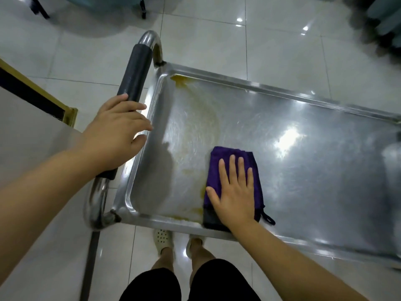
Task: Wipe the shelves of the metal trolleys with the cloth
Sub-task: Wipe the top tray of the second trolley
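Purple cloth [217, 164] is folded into a rectangle on the top shelf [314, 153] of the metal trolley [282, 92], near the front rim, its long axis running front to back across the shelf and its little hanging loop [269, 219] sticking out at the near right corner. Right hand [236, 192] lies flat on it, no real grip, fingers spread and pointing away from the person. Left hand [115, 135] rests on the black padded handle [134, 79] with fingers stretched toward the shelf, which runs lengthwise left to right with yellowish smears [204, 114] at the handle end.
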Available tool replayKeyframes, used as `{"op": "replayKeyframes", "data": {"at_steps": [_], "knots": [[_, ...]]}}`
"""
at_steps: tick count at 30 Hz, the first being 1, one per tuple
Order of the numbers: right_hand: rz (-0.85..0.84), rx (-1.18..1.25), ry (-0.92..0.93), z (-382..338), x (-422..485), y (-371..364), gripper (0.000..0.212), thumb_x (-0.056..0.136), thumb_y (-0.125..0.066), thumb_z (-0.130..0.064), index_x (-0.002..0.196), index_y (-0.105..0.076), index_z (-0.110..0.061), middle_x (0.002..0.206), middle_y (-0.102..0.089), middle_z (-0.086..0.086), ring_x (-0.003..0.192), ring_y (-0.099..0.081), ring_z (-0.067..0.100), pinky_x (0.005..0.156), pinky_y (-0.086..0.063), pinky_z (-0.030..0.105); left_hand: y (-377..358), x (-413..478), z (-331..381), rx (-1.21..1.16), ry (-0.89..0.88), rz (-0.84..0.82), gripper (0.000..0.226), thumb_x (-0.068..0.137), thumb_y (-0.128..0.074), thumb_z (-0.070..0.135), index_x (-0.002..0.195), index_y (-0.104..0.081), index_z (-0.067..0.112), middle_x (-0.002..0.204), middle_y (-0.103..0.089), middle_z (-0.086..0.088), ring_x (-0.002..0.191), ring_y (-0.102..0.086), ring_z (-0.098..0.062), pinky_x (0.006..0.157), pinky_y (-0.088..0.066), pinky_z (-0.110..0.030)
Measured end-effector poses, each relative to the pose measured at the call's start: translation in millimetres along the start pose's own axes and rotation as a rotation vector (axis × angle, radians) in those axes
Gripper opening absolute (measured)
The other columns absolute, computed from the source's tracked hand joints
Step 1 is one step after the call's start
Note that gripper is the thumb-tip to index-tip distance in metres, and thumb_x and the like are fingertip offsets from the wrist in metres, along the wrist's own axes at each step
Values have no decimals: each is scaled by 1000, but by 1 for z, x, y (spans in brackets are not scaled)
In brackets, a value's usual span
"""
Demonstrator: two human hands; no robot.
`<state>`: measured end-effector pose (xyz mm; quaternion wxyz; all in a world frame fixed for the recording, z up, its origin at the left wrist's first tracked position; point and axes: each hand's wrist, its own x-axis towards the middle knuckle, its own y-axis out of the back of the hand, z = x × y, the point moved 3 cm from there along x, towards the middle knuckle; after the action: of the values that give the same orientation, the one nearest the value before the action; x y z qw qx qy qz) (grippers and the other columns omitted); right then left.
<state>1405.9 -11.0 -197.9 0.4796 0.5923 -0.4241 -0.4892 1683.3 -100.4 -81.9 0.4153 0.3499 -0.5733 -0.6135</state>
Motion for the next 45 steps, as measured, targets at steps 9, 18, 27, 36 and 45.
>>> {"op": "replayKeyframes", "data": {"at_steps": [9,18,27,36,45], "knots": [[-33,-46,-63,13,94,16,75,92,-16,-61,154,-4,-21,161,1,9,148,7,27,119,3,47,-5,1,-3,-37,43,-3,32,85,-46,31,93,-76,21,102,-72,4,122,-50,-15,116,-4,-27],[4,-24,-191,18,225,40,71,97,-17,-57,154,1,-18,161,5,11,148,8,29,119,5,48,-6,3,-7,-102,71,47,25,85,-51,28,85,-75,21,94,-71,8,117,-53,-12,116,-5,-22],[12,-21,-14,-18,119,21,74,94,-16,-58,154,-6,-16,161,-2,12,148,4,30,119,0,50,-2,1,-8,-130,95,46,24,86,-51,27,80,-74,21,91,-70,11,117,-52,-10,116,-8,-24],[-30,-24,66,-57,-1,-7,80,88,-26,-63,152,-14,-16,158,-12,19,146,-5,38,114,-7,62,1,0,-2,-74,90,38,27,85,-51,29,77,-73,17,87,-71,7,114,-56,-14,115,-15,-30],[-43,-49,44,-34,128,19,79,90,-18,-66,154,3,-25,161,7,12,146,12,33,115,6,58,-3,0,-4,-38,89,43,30,86,-46,31,78,-73,19,88,-71,7,116,-52,-13,115,-4,-22]]}}
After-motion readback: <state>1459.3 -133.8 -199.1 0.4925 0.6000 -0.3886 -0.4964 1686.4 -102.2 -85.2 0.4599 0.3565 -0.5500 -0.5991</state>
